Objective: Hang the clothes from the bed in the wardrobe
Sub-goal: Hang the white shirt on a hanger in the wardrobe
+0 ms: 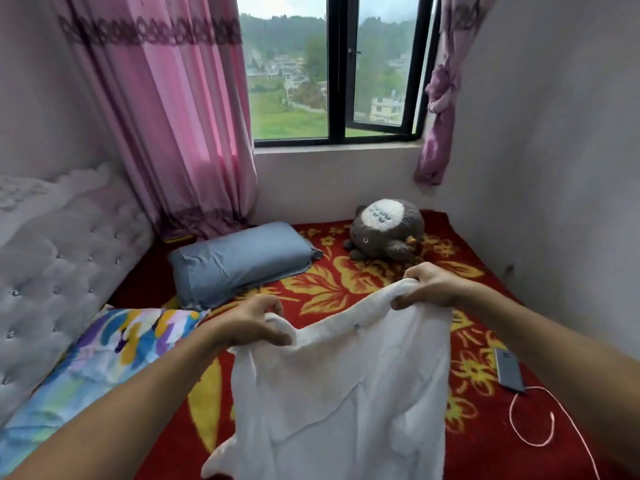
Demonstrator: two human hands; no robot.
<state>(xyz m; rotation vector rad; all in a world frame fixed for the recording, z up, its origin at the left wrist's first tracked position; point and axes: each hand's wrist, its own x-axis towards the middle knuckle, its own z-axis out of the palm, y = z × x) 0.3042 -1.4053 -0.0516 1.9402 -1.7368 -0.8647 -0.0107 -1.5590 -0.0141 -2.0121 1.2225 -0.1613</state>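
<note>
A white garment (pixel 343 386) hangs spread out in front of me above the bed (pixel 332 282), which has a red blanket with yellow flowers. My left hand (pixel 256 322) grips its top edge on the left. My right hand (pixel 429 287) grips the top edge on the right, a little higher. The cloth sags between the two hands and drops out of view at the bottom. No wardrobe or hanger is in view.
A blue pillow (pixel 239 261) and a grey plush toy (pixel 388 230) lie at the head of the bed. A colourful pillow (pixel 114 344) lies left by the padded headboard (pixel 52 268). A phone (pixel 509 370) with a white cable (pixel 550 420) lies right. Window and pink curtains (pixel 180 133) behind.
</note>
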